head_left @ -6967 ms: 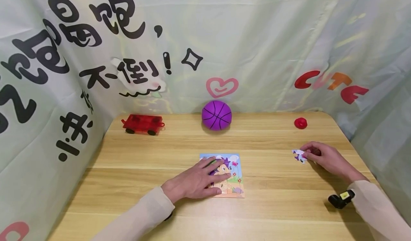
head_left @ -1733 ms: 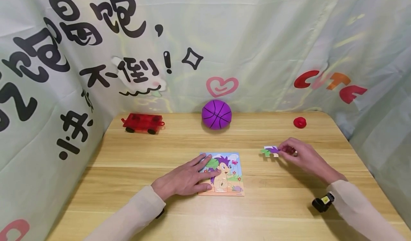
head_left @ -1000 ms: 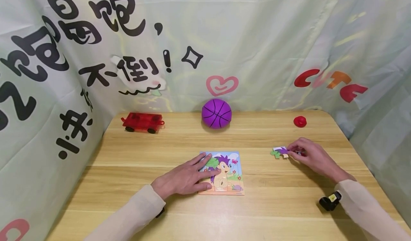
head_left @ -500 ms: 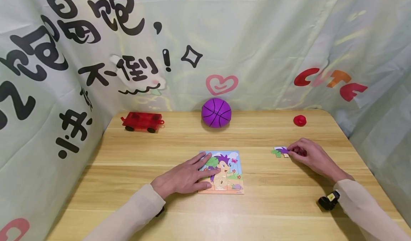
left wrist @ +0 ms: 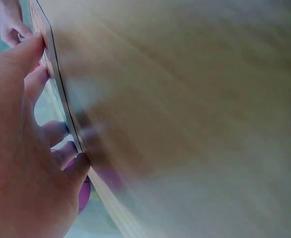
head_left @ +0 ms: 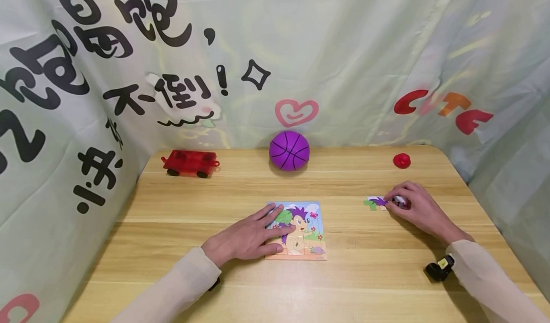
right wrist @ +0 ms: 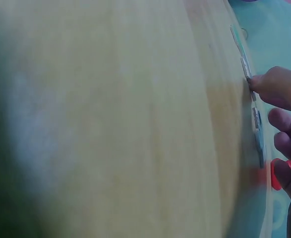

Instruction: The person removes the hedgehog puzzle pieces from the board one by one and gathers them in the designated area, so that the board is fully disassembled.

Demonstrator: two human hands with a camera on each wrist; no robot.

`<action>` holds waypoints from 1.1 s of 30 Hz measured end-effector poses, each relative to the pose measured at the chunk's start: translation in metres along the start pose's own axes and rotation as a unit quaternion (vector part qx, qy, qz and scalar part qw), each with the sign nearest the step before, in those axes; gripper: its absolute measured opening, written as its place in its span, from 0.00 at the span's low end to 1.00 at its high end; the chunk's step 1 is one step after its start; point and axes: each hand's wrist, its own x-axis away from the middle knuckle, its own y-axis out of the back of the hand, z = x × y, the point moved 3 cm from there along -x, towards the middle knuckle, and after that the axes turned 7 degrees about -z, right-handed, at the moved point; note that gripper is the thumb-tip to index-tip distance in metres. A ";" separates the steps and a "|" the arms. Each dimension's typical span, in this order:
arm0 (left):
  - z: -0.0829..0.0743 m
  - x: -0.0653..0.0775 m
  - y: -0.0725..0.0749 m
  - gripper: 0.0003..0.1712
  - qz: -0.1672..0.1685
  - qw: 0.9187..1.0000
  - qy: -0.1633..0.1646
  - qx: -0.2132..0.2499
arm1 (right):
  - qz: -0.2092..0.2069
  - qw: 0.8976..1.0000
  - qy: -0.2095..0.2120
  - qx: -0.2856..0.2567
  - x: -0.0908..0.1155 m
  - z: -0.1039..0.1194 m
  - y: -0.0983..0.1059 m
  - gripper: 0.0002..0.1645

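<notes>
A square jigsaw puzzle (head_left: 303, 253) with a purple-haired hedgehog picture lies on the wooden table. My left hand (head_left: 251, 237) rests on its left side with the fingers spread, covering part of the picture. To the right, my right hand (head_left: 418, 210) pinches the right end of a small green, purple and white puzzle piece (head_left: 373, 204), which lies about flat on the table. Another bit of puzzle (head_left: 401, 202) shows beneath that hand. In the right wrist view, the pieces (right wrist: 258, 131) lie in a row along the table; whether they are joined I cannot tell.
A red toy wagon (head_left: 190, 163) stands at the back left, and a purple basketball (head_left: 289, 151) sits at the back middle. At the back right lies a small red object (head_left: 401, 160). Printed cloth (head_left: 343, 65) hangs behind the table and along its sides.
Seven seconds ago the right hand held a piece farther right. It then moved left with the green and purple piece, slightly back right, and has since lowered it flat. The left hand shifted slightly left.
</notes>
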 end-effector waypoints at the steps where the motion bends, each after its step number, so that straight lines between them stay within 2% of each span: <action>1: 0.000 0.000 0.000 0.34 -0.001 1.000 0.000 0.000 | -0.002 1.000 0.002 -0.004 0.000 0.000 0.000 0.06; 17: -0.001 0.000 0.001 0.34 -0.007 1.000 -0.004 0.000 | -0.012 0.999 0.029 -0.012 0.000 -0.003 -0.001 0.07; 33: 0.000 0.000 0.001 0.34 -0.008 1.000 -0.008 -0.004 | -0.006 1.000 0.011 -0.017 0.003 -0.004 0.000 0.06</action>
